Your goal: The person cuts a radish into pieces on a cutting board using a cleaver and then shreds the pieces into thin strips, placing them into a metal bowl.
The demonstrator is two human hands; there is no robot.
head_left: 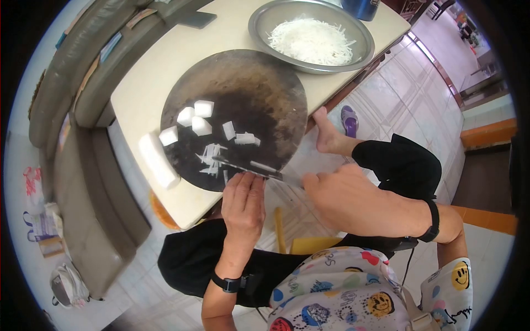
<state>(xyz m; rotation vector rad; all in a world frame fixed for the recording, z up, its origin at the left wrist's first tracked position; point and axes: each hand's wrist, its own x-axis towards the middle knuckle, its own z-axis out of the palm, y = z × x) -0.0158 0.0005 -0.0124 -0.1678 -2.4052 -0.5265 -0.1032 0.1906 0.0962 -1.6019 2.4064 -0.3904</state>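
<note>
My right hand [345, 190] is closed around the handle of a kitchen knife [248, 169], its blade low over the near edge of a round dark chopping board [232, 66]. Against the near side of the blade, the fingers of my left hand [243, 201] are bent and pressed together on white radish; a thin sliver [225, 176] shows beside them, the rest is hidden. Beyond the blade lie cut radish strips [210, 157] and a few flat slices [247, 138]. Several radish chunks [201, 126] sit at the board's left. A long peeled radish piece [158, 160] lies beside the board.
A metal bowl [256, 41] of shredded radish [312, 41] stands at the table's far right, with a blue container [360, 8] behind. A dark flat object [197, 20] lies on the cream table [132, 83]. A grey sofa [91, 193] is to the left.
</note>
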